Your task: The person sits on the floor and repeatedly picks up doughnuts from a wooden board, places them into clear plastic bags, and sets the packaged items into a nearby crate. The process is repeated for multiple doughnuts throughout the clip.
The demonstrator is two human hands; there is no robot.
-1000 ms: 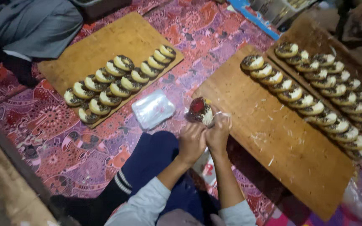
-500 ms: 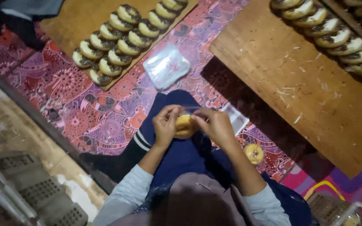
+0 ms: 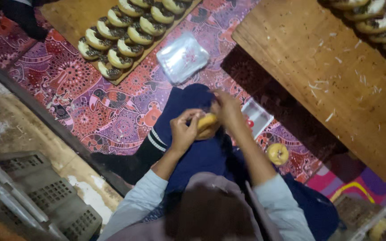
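I hold a yellowish doughnut over my lap with both hands. My left hand grips its left side and my right hand closes on its right side; a clear thin wrapper seems to be around it, though blur hides the detail. My dark blue trouser leg lies under the hands. A second, wrapped doughnut rests on the patterned mat to my right.
A wooden board lies at upper right with chocolate-topped doughnuts along its far edge. Another board at upper left carries rows of doughnuts. A stack of clear bags lies between them. Grey plastic crates stand at lower left.
My view has swung down from the boards to my lap. The doughnut came off the right board and now sits between both hands close to my body.
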